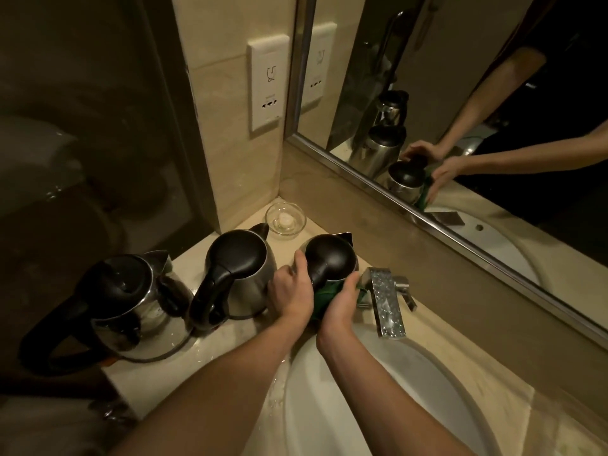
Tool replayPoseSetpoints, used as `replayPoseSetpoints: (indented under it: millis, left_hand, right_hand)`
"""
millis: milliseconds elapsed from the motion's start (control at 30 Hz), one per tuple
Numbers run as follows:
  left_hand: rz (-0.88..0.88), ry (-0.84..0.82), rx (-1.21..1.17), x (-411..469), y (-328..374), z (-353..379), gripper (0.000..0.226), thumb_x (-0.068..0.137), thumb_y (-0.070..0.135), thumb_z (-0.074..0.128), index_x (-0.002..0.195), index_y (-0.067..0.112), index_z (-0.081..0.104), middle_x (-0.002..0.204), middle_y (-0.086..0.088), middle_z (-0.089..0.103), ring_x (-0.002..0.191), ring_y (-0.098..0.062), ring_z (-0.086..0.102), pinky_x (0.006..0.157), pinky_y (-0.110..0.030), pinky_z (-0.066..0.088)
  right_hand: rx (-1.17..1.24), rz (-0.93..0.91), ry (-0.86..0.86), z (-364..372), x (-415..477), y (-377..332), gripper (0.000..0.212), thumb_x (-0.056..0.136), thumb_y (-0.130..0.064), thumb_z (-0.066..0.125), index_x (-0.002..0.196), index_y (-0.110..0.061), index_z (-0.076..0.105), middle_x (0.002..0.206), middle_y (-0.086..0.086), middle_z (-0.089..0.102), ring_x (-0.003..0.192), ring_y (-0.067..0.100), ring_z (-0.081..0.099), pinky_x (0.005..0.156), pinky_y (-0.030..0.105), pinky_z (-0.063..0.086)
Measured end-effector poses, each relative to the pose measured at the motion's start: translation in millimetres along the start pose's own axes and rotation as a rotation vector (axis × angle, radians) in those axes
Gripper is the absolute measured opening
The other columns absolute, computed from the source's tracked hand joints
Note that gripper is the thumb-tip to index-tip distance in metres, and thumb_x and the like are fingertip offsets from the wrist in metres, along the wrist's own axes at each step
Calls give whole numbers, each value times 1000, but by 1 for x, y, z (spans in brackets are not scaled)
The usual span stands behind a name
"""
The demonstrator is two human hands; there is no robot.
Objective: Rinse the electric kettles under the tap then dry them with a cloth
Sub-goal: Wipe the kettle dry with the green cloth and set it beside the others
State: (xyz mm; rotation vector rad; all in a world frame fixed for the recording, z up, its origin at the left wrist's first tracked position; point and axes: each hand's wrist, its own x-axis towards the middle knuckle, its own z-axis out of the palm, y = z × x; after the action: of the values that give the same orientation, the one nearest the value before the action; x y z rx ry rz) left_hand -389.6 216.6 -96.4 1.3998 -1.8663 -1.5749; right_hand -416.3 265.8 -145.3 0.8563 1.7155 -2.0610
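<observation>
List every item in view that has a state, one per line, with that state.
Left kettle: upright on the counter, lid shut, untouched.
Middle kettle: upright on the counter, lid shut, untouched.
Right kettle: upright beside the tap, lid shut, held.
Green cloth: pressed against the right kettle.
Left hand: gripping the right kettle.
Right hand: holding the green cloth.
Tap: no water seen running.
Glass dish: upright in the corner.

The three kettles [250, 274] have shiny steel bodies and glossy black plastic lids. The cloth [324, 291] is soft green fabric. The tap [388, 301] is bright chrome; the counter [230, 350] is smooth stone.
</observation>
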Motion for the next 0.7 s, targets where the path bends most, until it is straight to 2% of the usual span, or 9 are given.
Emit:
replayPoseSetpoints:
  millis: [67,167,267,333,467,533,600,667,700]
  left_hand:
    - [20,-2,63,3,2,0,72,96,67,31,95,8,72,95,-13,70,92,-29,64,81,-35,47]
    - [65,-18,175,5,2,-1,63,102,59,32,96,9,70,99,-14,66,98,-32,62,78,-33,38]
    - [131,-66,336,4,7,-6,67,102,60,27,107,9,70,106,-15,67,103,-32,62,86,-38,44]
    - [255,-115,513,4,11,-13,65,102,59,25,109,11,68,105,-13,68,104,-30,64,89,-38,45]
    - [616,-207,841,4,20,-41,55,102,58,27,102,15,61,98,-8,67,98,-27,64,79,-37,40]
    - [759,-215,959,9,24,-60,56,102,58,27,110,13,60,110,-8,65,106,-26,59,88,-39,40]
    - [893,-176,1075,17,26,-81,56,101,58,26,112,14,58,114,-8,62,106,-24,52,91,-40,36]
    - [931,-110,1134,26,26,-103,56,100,59,24,113,15,56,115,-8,59,105,-23,49,91,-39,36]
    - [909,-81,1140,31,24,-113,56,100,59,24,115,15,55,117,-8,58,106,-23,49,92,-39,38]
  right_hand:
    - [-37,3,5,0,1,-1,114,49,-95,30,144,-34,43,148,8,42,129,33,47,108,53,40]
    - [-121,-27,17,0,2,-4,119,50,-97,23,145,-28,44,144,11,48,127,33,50,108,52,40]
    - [-285,-120,28,-7,-2,-8,97,77,-86,17,141,-20,49,133,13,57,121,31,54,106,49,42]
    - [-426,-236,24,-15,-6,-7,78,94,-70,15,141,-17,49,134,15,56,123,32,52,108,48,39]
    - [-644,-397,27,-27,-19,-1,66,103,-54,20,148,-10,39,144,22,45,133,36,42,110,43,31]
    - [-724,-442,37,-26,-26,5,71,101,-57,21,151,-8,32,147,24,40,135,37,38,112,43,29]
    - [-815,-482,50,-24,-34,15,88,91,-70,14,153,-9,26,151,24,35,137,38,36,114,48,30]
    - [-937,-490,59,-22,-44,25,98,83,-78,8,153,-10,22,151,23,32,136,40,36,112,53,33]
    - [-1000,-494,59,-22,-50,29,96,86,-76,10,153,-10,21,151,22,32,135,40,37,111,54,35]
